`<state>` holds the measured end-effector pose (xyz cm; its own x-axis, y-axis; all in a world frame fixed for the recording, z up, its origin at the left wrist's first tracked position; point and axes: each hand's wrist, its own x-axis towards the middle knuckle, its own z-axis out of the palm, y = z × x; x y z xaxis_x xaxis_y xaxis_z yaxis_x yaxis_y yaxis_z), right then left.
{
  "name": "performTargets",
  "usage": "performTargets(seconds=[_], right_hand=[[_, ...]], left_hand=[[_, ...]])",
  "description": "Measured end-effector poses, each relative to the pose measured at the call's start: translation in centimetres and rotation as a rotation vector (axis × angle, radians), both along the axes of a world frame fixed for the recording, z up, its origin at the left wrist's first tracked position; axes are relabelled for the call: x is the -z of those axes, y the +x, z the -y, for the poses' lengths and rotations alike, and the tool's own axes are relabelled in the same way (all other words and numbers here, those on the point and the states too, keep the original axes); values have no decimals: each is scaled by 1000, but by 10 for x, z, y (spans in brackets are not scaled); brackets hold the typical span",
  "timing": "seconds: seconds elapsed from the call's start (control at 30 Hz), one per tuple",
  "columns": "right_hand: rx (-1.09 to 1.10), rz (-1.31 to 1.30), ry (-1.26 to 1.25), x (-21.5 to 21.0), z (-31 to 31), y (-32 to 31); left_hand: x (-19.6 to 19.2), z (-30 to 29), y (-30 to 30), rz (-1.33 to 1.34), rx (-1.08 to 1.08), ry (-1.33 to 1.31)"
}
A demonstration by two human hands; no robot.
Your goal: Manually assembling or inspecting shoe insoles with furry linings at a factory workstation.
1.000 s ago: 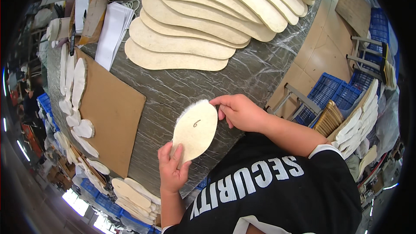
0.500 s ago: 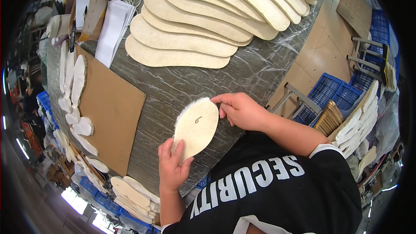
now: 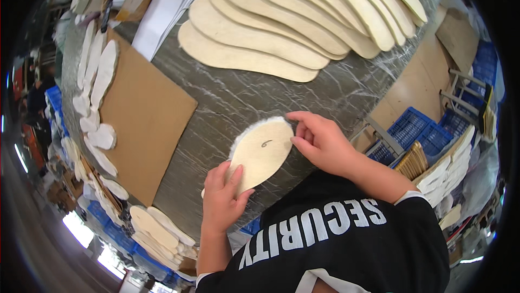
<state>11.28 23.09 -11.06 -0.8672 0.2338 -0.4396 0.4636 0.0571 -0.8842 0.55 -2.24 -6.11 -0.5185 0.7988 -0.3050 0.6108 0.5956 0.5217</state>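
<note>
A cream insole (image 3: 262, 155) with a fluffy white fleece edge and a handwritten mark lies across both hands above the table. My left hand (image 3: 223, 190) is closed round its lower end, thumb on the smooth face. At the upper right end, my right hand (image 3: 319, 138) has its index finger on the fleecy tip, thumb near the edge and other fingers bent. Beyond my hands, a fanned row of larger cream insoles (image 3: 254, 43) overlaps on the table.
The dark table (image 3: 216, 87) has a plastic-like sheet over it. A brown cardboard sheet (image 3: 146, 114) lies left, beside white fleece pieces (image 3: 104, 73). White papers (image 3: 165, 11) lie at the back left. More insoles (image 3: 154, 230) are piled lower left. Blue crates (image 3: 414, 130) stand right.
The view has shifted, so the table items sit differently in it. The insole has tilted more to the right; my right thumb has come into sight near its edge.
</note>
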Motion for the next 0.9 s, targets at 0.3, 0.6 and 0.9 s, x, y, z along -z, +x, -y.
performTargets(seconds=[0.3,0.6,0.9], right_hand=[[-727,-380,560,-15,26,-39],[-861,-315,636,-7,36,-53],[-886,-218,695,-14,40,-58]], left_hand=[[1,-3,-5,21,-6,-2],[-12,30,-18,106,-268,-6],[9,66,-16,290,-617,20]])
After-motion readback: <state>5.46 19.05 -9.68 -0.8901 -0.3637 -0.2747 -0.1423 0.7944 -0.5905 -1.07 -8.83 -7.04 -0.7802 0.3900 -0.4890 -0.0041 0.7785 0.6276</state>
